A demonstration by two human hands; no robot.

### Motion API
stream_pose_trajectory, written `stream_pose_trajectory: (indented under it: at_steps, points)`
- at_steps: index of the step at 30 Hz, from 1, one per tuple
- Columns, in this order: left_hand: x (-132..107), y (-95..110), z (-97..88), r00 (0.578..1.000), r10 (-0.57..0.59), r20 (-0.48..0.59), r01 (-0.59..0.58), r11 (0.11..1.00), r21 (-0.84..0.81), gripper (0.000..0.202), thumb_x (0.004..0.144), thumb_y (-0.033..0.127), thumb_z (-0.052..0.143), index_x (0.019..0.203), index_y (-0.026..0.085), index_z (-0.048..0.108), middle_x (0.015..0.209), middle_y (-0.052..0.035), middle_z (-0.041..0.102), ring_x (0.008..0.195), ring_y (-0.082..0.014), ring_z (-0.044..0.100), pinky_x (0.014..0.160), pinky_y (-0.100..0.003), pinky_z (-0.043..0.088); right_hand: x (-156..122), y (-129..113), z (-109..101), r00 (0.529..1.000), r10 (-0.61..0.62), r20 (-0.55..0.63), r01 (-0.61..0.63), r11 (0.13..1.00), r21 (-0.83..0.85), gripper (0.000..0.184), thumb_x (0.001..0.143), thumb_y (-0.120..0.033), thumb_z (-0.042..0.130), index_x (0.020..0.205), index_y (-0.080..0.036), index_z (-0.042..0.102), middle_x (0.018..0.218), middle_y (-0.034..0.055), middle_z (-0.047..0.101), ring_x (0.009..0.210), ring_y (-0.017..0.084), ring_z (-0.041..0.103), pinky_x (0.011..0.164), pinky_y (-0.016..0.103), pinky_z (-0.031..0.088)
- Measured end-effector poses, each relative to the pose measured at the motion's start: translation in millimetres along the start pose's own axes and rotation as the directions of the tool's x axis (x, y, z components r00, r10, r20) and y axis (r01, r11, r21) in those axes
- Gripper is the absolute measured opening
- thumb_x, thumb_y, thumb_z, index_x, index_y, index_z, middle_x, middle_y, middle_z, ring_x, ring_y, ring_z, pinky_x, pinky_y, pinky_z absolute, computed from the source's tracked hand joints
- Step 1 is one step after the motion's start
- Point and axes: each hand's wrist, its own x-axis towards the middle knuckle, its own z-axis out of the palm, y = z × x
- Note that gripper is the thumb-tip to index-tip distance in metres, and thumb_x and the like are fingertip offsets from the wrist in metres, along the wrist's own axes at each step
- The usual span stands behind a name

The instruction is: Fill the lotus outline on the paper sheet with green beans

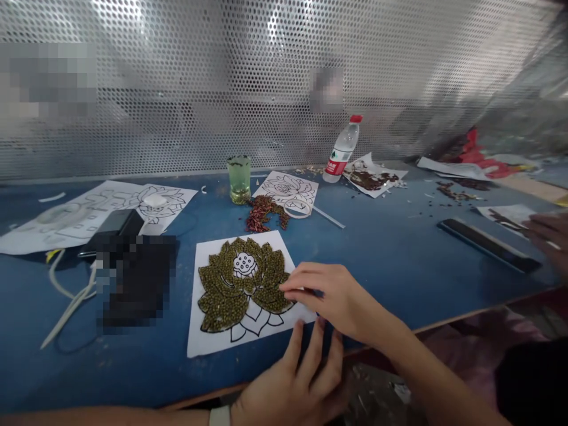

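Note:
A lotus drawing on white paper (195,331) lies flat on the table, its petals covered with green mung beans (226,290). The seed pod at its centre and the lower petals are bare paper. My right hand (326,290) is over the sheet's right edge, thumb and fingers pinched together at the bean-covered petals; whatever is between the fingertips is too small to see. Below it, my left hand (302,373) has its fingers spread, with the tips by the paper's lower right corner. A pale band (219,416) circles the left wrist.
Behind the sheet are a pile of red beans (260,216), a tape roll (297,208), a cup of green liquid (239,180) and a water bottle (341,154). A phone (118,231) and cables (73,310) lie left. At right are a dark bar (488,244) and another person's hand (550,228).

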Motion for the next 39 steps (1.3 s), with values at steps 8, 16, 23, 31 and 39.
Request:
stream_pose_trajectory:
  at_steps: [8, 16, 23, 31, 39]
  points:
    - [1.0, 0.0, -5.1, 0.999, 0.007, 0.048, -0.008, 1.000, 0.019, 0.044, 0.112, 0.038, 0.042, 0.151, 0.033, 0.063, 0.150, -0.0079, 0.065, 0.122, -0.0301, 0.069, 0.106, -0.056, 0.041, -23.0, 6.1, 16.5, 0.998, 0.008, -0.064, -0.002, 0.996, 0.091, 0.014, 0.101, -0.015, 0.073, 0.105, -0.023, 0.084, 0.101, 0.0002, 0.083, 0.089, 0.014, 0.077, 0.083, 0.025, 0.058]
    - [2.1, -2.0, -7.6, 0.997, 0.017, 0.077, -0.017, 1.000, 0.001, 0.044, 0.114, 0.035, 0.039, 0.149, 0.037, 0.064, 0.151, -0.0060, 0.064, 0.128, -0.0283, 0.067, 0.106, -0.055, 0.041, -26.3, 7.1, 20.5, 0.990, -0.005, -0.137, 0.011, 0.999, 0.043, 0.013, 0.100, -0.016, 0.075, 0.106, -0.023, 0.084, 0.102, 0.0001, 0.085, 0.093, 0.015, 0.078, 0.088, 0.025, 0.060]
    - [1.1, -1.4, -7.1, 0.999, -0.021, 0.039, 0.021, 1.000, 0.000, 0.043, 0.113, 0.035, 0.041, 0.148, 0.037, 0.066, 0.148, -0.0036, 0.066, 0.124, -0.0268, 0.068, 0.108, -0.054, 0.040, -34.8, 2.1, -3.3, 0.995, -0.061, 0.074, 0.074, 0.980, -0.186, 0.024, 0.108, -0.017, 0.061, 0.113, -0.027, 0.082, 0.109, 0.0033, 0.076, 0.091, 0.016, 0.072, 0.078, 0.028, 0.056]
    - [-0.8, 0.1, -9.4, 0.998, -0.015, 0.060, 0.015, 1.000, 0.003, 0.045, 0.112, 0.036, 0.041, 0.152, 0.033, 0.062, 0.152, -0.0074, 0.062, 0.128, -0.0291, 0.066, 0.112, -0.055, 0.039, -29.2, -1.5, -12.4, 0.941, -0.202, 0.272, 0.305, 0.855, -0.419, 0.027, 0.099, -0.006, 0.058, 0.112, -0.022, 0.075, 0.104, 0.0051, 0.074, 0.082, 0.019, 0.068, 0.083, 0.036, 0.058]
    - [-1.6, 2.5, -6.4, 0.999, -0.023, 0.047, 0.024, 1.000, -0.015, 0.044, 0.112, 0.035, 0.043, 0.151, 0.032, 0.063, 0.152, -0.0075, 0.063, 0.128, -0.0293, 0.066, 0.111, -0.056, 0.039, -27.3, -0.8, -13.6, 0.936, -0.225, 0.272, 0.317, 0.875, -0.366, 0.020, 0.105, -0.010, 0.057, 0.110, -0.020, 0.074, 0.101, 0.0058, 0.077, 0.088, 0.020, 0.068, 0.082, 0.035, 0.056]
